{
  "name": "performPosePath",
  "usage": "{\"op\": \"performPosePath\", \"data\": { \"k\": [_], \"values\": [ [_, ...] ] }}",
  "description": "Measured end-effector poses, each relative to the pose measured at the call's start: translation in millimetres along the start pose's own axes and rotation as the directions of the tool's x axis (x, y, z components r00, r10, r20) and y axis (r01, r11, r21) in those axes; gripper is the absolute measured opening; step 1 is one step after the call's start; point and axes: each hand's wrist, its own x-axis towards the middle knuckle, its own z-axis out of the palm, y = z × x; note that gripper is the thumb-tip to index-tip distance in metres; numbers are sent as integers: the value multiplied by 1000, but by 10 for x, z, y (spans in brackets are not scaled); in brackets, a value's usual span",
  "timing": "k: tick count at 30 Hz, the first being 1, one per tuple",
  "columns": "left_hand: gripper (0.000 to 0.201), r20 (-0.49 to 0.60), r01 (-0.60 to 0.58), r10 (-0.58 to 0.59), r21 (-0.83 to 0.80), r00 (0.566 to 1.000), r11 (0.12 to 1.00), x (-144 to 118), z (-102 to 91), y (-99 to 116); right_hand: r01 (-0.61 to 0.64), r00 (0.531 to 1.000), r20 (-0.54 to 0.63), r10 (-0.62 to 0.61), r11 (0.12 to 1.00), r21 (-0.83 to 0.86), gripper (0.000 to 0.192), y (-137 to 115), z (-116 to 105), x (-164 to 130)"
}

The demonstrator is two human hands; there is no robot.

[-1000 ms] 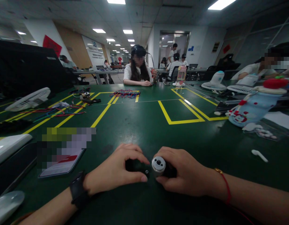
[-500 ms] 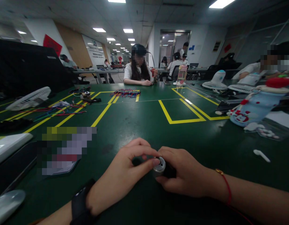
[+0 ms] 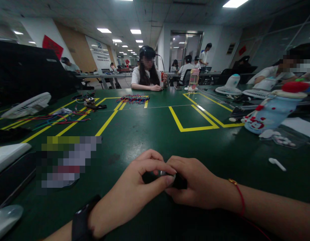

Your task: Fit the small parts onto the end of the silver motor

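Note:
A small silver cylinder (image 3: 164, 173) is held low over the table near the middle of the view, mostly hidden by fingers. My right hand (image 3: 196, 182) wraps round its side, thumb below and fingers above. Across its top end, my left hand (image 3: 136, 182) closes thumb and index finger, covering the round face. Whether a smaller part sits between those fingertips cannot be seen. A dark watch (image 3: 85, 217) is on my left wrist, and a red string bracelet (image 3: 241, 197) on my right.
The green table (image 3: 135, 134) carries yellow tape outlines. To the left lie a blurred-out flat item (image 3: 69, 160), a mouse (image 3: 8, 217), loose wires (image 3: 64, 117) and a white fan (image 3: 26, 105). A blue bottle (image 3: 270, 112) and white earbud (image 3: 277, 164) are right. A person (image 3: 146, 73) sits opposite.
My left thumb and index finger have come together over the cylinder's end, which showed its round face before. The view has shifted slightly to the right.

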Motion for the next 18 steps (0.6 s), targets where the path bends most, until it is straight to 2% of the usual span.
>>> {"op": "performPosePath", "data": {
  "k": [7, 18],
  "values": [
    [13, -62, 3, -9, -92, 998, 996, 8, 20, -54, -12, 1000, -1, 12, 1000, -20, 27, -3, -9, -19],
    [16, 6, 74, -75, -252, 997, 965, 15, 0, -151, 3, 1000, -12, -3, 1000, -27, 27, 14, 1, -4]
  ]
}}
